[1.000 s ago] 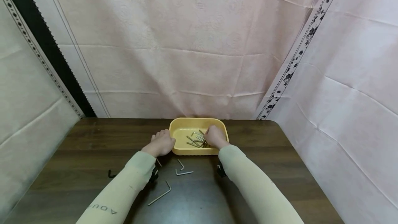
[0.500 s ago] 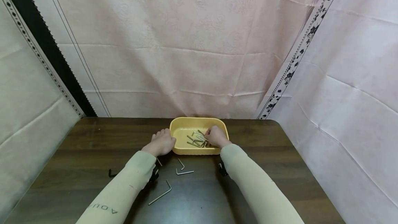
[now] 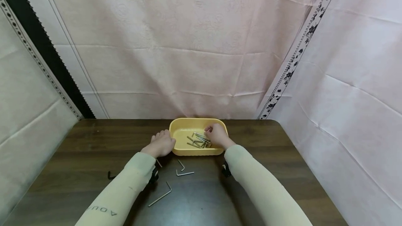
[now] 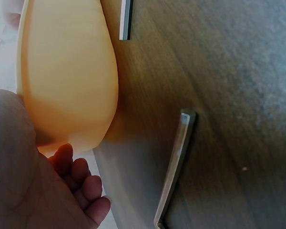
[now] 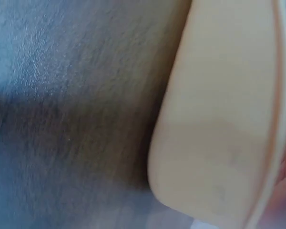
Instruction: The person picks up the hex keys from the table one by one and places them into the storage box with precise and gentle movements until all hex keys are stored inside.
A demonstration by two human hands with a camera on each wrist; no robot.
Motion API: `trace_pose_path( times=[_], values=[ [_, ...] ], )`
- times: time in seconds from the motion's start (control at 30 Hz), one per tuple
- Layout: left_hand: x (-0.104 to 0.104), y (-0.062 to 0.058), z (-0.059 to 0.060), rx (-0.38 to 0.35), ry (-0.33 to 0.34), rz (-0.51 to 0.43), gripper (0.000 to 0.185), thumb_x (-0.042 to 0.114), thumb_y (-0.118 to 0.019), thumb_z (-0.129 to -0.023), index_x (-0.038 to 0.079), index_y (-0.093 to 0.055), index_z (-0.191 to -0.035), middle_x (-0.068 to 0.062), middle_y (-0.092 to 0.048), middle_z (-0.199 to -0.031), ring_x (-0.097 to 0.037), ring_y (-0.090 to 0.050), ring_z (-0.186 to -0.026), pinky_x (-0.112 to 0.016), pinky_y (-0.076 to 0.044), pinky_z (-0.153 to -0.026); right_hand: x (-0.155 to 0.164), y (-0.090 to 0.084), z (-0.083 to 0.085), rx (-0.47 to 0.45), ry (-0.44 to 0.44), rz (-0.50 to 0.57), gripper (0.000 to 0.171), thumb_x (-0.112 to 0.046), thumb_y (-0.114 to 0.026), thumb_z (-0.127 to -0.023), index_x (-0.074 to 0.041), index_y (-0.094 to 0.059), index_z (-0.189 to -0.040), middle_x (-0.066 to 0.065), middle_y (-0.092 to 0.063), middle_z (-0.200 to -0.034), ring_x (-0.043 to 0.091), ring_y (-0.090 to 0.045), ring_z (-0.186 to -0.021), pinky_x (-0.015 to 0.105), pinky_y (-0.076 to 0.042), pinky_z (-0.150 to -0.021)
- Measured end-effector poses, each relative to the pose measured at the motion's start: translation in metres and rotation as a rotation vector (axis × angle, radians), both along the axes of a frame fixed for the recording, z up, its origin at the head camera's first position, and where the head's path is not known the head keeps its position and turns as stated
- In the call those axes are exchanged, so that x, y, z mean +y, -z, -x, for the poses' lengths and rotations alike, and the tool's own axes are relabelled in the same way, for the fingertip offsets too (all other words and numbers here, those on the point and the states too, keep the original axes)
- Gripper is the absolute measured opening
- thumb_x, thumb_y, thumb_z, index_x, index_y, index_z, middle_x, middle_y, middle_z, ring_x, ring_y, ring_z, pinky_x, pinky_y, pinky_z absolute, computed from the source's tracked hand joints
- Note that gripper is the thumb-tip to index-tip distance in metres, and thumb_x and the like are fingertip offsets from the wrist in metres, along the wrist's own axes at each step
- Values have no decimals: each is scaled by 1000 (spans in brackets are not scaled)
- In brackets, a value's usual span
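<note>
A yellow plastic tray [image 3: 198,152] stands at the table's far edge, with a small heap of L-shaped hex keys [image 3: 198,141] in its right half. My left hand [image 3: 160,144] grips the tray's left end; the left wrist view shows curled fingers [image 4: 89,188] against the tray wall [image 4: 69,71]. Over the right side of the tray is my right hand [image 3: 217,135], its fingertips loosely parted above the heap and no key visible between them. In the right wrist view the tray's outer wall [image 5: 214,109] hides most of that hand [image 5: 283,191].
Nearer me on the wooden table [image 3: 257,170] lie loose silver hex keys: a long one [image 3: 161,198], a shorter one [image 3: 185,174] and a small one [image 3: 181,165]. Another key [image 3: 158,163] and a black one [image 3: 111,176] are partly covered by my left arm. Pale cloth [image 3: 188,62] hangs behind.
My right hand has lifted a little off the heap of hex keys and its fingertips have parted. My left hand keeps its place on the tray. The head view has shifted slightly.
</note>
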State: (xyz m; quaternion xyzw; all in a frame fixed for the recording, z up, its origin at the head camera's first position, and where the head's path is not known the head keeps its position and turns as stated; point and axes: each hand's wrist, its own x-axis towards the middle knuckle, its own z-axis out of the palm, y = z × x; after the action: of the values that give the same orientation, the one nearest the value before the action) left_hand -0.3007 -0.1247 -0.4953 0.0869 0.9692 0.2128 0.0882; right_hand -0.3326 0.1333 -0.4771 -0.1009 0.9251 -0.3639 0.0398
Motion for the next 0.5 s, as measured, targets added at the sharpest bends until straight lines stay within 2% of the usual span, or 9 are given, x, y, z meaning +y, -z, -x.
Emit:
trace_pose_path(
  times=[0.23,0.37,0.5],
  values=[
    [-1,-2,-2,-3,5,2,36,29,-37,-99,-2,-45,-117,-13,-45,-101,-31,-41,-91,-47,-32,-85,-1,-11,-17,108,-55,89,10,-13,-68,-91,-5,-66,-96,3,-61,-81,16,-55,-73,31,-46,-63],
    [0,-3,-1,-3,11,-1,37,29,-36,-99,-2,-45,-118,-13,-45,-102,-31,-41,-92,-47,-31,-86,-1,-17,-36,180,-122,125,13,-16,-71,-89,-5,-68,-97,1,-62,-81,17,-56,-74,31,-45,-65],
    [1,-3,0,-5,8,-7,37,29,-37,-99,-2,-45,-117,-13,-45,-100,-31,-41,-91,-48,-31,-85,-5,-19,-57,206,-206,151,15,-18,-74,-87,-8,-69,-98,-3,-64,-81,16,-56,-74,31,-45,-67]
  ],
)
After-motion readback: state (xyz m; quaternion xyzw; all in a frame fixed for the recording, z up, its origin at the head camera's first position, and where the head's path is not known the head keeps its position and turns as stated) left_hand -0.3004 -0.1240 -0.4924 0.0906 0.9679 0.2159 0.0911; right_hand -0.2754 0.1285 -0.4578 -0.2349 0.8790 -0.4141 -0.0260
